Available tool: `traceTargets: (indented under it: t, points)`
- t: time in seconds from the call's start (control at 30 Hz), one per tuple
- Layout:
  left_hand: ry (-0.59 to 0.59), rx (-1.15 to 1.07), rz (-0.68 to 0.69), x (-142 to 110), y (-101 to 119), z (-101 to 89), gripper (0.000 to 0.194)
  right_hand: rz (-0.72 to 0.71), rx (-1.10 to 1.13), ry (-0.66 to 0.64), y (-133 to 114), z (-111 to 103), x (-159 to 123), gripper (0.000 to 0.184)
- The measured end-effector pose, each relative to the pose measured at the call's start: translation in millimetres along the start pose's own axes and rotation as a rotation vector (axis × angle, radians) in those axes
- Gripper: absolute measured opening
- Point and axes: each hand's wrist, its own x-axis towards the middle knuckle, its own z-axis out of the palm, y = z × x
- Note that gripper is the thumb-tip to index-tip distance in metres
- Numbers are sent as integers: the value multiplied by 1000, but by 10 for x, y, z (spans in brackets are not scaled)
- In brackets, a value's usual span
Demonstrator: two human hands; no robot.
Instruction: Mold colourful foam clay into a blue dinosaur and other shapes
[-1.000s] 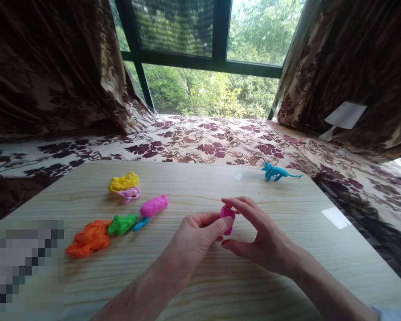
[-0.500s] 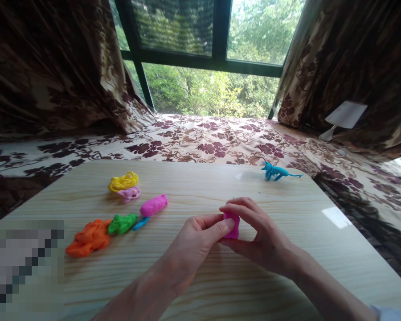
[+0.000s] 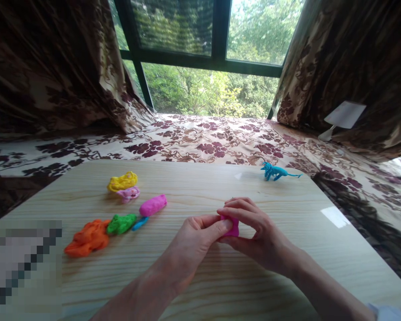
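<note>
A small lump of magenta modelling clay (image 3: 235, 230) is pinched between both hands above the table. My left hand (image 3: 200, 236) grips it from the left, thumb pressed on its face. From the right, the fingers and thumb of my right hand (image 3: 259, 229) close round its top and bottom, hiding part of it. Left of the hands lies a thick pink clay roll (image 3: 153, 205), with a small blue clay piece (image 3: 140, 223) by its lower end. Green clay (image 3: 121, 224) and a larger orange clay lump (image 3: 88, 238) sit further left.
Yellow clay (image 3: 122, 182) and pale pink clay (image 3: 128, 194) lie at the back left of the wooden table (image 3: 194, 178). A blue clay animal figure (image 3: 276, 171) stands at the back right. A white lamp (image 3: 345, 115) is beyond the table.
The fingers of my right hand have shifted slightly left and lower over the magenta clay, covering more of its top. My left hand keeps its pinch.
</note>
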Motion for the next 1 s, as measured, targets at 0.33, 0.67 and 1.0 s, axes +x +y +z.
traceTargets:
  t: [0.33,0.67,1.0]
  points:
    - [-12,20,0,-1,-2,9,20,22,-11,-38,-5,-28,6,41]
    - [-40,30,-53,-20,41,5,17,69,57,-61,-49,-39,-27,51]
    - [-64,-38,-49,-20,19,5,15,29,45,-36,-35,-15,5,35]
